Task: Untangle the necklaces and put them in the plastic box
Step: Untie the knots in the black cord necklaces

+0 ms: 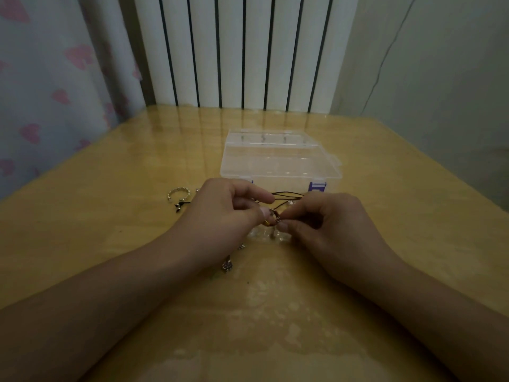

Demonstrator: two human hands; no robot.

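Two hands meet near the table's centre: left hand and right hand each pinch the tangled necklaces at a small knot, dark cords trailing toward the plastic box just beyond, lid seemingly shut. Judged light, limp, snag-prone and fine; best gripped by fingertips close beside the knot, not by the pendants.

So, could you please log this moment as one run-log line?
left hand: pinching tangled dark-cord necklaces | right hand: pinching same tangle | clear plastic box: shut, behind hands | silver ring: on table
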